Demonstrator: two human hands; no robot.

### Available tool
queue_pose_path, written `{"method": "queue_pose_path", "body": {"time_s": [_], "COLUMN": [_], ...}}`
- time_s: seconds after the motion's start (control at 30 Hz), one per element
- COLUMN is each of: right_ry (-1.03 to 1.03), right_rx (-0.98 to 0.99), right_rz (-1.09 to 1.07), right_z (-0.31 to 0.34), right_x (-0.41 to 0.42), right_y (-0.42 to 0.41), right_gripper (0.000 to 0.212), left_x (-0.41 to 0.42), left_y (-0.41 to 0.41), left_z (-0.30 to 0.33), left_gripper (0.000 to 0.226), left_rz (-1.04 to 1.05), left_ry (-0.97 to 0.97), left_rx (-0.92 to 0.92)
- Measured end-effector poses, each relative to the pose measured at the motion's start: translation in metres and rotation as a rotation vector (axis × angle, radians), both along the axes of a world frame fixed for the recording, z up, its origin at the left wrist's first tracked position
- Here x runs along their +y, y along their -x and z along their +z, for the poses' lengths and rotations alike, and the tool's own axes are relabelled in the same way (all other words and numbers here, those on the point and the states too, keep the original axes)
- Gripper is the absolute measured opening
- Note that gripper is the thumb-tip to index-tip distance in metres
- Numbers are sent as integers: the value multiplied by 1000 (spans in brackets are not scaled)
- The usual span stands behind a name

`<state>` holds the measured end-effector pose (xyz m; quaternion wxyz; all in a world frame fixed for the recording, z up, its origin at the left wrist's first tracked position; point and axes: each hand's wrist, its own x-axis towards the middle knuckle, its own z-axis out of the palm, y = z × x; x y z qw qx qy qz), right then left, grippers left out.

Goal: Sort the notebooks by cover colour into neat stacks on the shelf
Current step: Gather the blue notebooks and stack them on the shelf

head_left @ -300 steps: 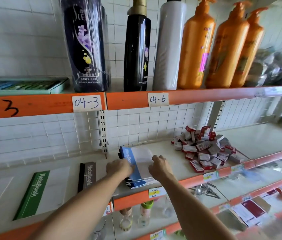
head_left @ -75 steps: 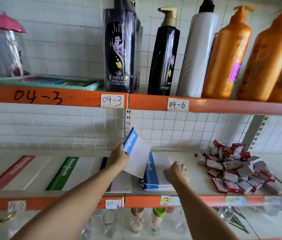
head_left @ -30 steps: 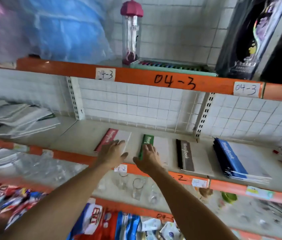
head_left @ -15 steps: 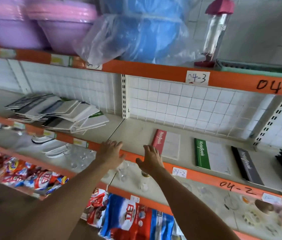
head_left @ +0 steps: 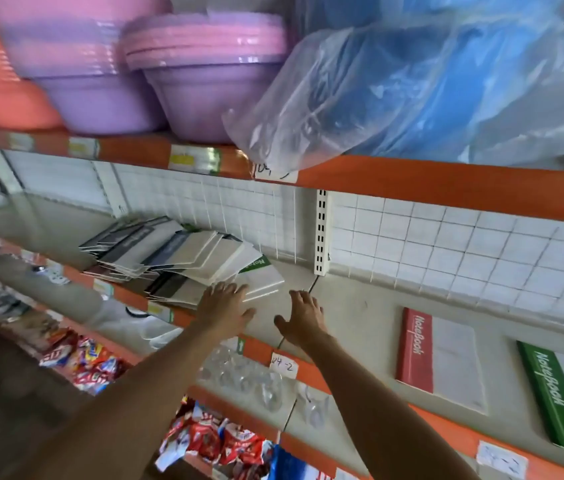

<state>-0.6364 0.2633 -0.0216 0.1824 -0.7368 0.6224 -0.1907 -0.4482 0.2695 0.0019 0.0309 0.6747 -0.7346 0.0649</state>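
Fingers [head_left: 235, 289] of left hand [head_left: 225, 308] spread on unsorted pile [head_left: 173, 261], right hand [head_left: 303, 317] open beside; picking next notebook; then matching red notebook [head_left: 440, 355] or green notebook [head_left: 561, 400].

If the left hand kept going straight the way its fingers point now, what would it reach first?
Most likely the green-spined notebook at the near end of the messy pile. The left hand has straight fingers whose tips already seem to overlap its white cover, though depth is hard to judge.

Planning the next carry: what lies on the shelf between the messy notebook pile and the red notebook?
In the head view, only bare shelf between the pile and the red notebook, with the right hand hovering above.
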Motion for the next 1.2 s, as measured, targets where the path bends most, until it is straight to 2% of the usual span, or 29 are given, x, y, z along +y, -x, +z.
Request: {"method": "queue_pose_path", "body": {"time_s": [0.3,0.5,0.57,0.63,0.7,0.77,0.83,0.9,0.97,1.03,1.13,1.2], "right_ry": [34,28,3,-14,-57,-137,-247,-329,-329,-322,-343,-309], "right_rx": [10,38,37,27,-41,-150,-261,-393,-515,-602,-664,-689], "right_rz": [83,39,10,-14,-45,-127,-181,-237,-340,-407,-446,-487], "right_z": [5,8,8,11,16,20,17,14,14,15,19,18], "right_x": [-77,-102,-106,-108,-114,-124,-133,-139,-139,-136,-131,-129], "right_y": [-83,-117,-125,-131,-139,-153,-169,-187,-201,-212,-223,-224], "right_gripper": [70,64,61,52,35,29,31,31,36,36,21,12], "left_x": [-68,-107,-115,-119,-121,-123,-127,-132,-135,-138,-142,-144], "left_y": [-85,-133,-140,-141,-140,-141,-148,-160,-172,-184,-198,-207], "left_z": [5,-2,-4,-4,-3,-3,-5,-8,-9,-12,-16,-16], "left_gripper": [54,67,61,49,41,38,41,47,45,39,39,43], "left_rz": [48,141,142,57,-100,-226,-176,-32,14,-53,-159,-102], "left_ry": [78,-73,-127,-127,-29,75,88,11,-57,-50,28,47], "left_rx": [61,26,31,114,221,260,222,152,110,179,316,325]}}
